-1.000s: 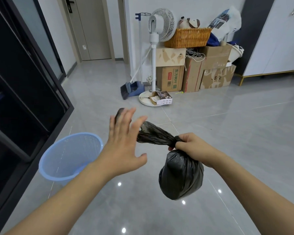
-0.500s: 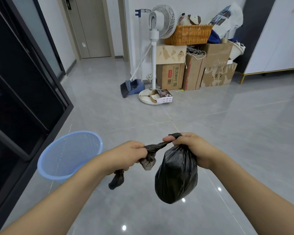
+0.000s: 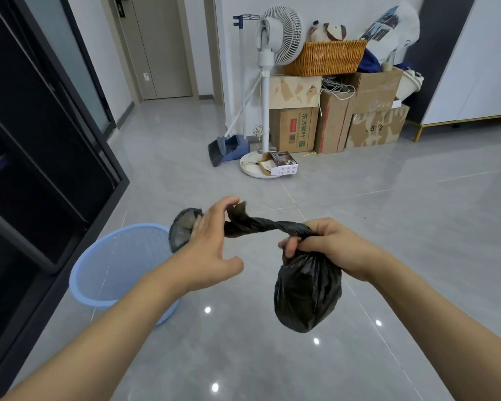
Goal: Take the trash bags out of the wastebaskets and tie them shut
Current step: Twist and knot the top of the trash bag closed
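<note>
A small black trash bag [image 3: 307, 296] hangs in the air in front of me, full and rounded at the bottom. My right hand [image 3: 333, 247] grips it just above the bulge, where the plastic is gathered. From there the twisted neck [image 3: 266, 227] runs up and left to my left hand [image 3: 211, 250]. That hand has its fingers stretched out and the thumb spread wide; the neck lies against the fingers, and the bag's loose end flares out behind them. The light blue mesh wastebasket [image 3: 113, 270] stands on the floor at the lower left, with no bag in it.
A dark glass-fronted cabinet [image 3: 41, 169] lines the left side. Against the far wall are a white standing fan [image 3: 268, 82], a broom with dustpan [image 3: 229, 146], stacked cardboard boxes [image 3: 336, 120] and a wicker basket [image 3: 327, 57]. A white wardrobe [image 3: 480, 68] is at the right. Glossy grey tiles cover the floor.
Half a second ago my left hand gripped the bag's neck low, with the end dangling. Now it is raised with fingers spread, and the twisted neck stretches up and left. My right hand keeps its grip.
</note>
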Available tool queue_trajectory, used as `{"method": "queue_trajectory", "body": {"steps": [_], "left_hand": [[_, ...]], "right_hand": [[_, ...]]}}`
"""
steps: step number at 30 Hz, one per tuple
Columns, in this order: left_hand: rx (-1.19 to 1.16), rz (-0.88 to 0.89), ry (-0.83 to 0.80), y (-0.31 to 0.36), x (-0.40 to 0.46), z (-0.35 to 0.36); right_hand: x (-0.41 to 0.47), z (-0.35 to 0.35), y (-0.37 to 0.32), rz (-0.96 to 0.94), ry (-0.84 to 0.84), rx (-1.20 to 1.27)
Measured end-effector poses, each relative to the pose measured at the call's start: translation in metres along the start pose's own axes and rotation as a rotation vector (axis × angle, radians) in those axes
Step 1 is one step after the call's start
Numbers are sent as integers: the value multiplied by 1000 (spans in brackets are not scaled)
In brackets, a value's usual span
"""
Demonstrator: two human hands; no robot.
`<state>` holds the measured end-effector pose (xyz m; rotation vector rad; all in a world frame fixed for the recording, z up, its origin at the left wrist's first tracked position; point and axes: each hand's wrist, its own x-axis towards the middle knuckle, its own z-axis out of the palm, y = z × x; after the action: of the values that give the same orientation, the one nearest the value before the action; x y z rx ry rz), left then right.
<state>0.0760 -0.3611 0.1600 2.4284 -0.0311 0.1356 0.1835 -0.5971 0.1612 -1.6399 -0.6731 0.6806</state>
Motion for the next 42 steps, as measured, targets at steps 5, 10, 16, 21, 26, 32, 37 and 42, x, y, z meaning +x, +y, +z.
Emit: {"method": "queue_trajectory", "body": {"steps": [5,10,16,21,26,32,37,42], "left_hand": [[-252,60,32,7,10,14],[378,65,38,-19,5,45],[301,125,27,-26,2,91],[74,286,111,-9,13,96],[182,329,208,-5,5,99],[95,-93,67,5,9,100],[-30,-200,-91,6,11,86],[268,123,110,11,7,64]], "right_hand": [[2,2,4,31,-124,-195],[-10,6,60,197,-210,-298],[-18,16,123,377,-236,-7],[-17,18,132,224,-156,236],[-16,20,141,158,-83,355],[-20,30,132,94,38,294],[-28,33,125,72,73,327],[-28,29,115,10,178,294]]}}
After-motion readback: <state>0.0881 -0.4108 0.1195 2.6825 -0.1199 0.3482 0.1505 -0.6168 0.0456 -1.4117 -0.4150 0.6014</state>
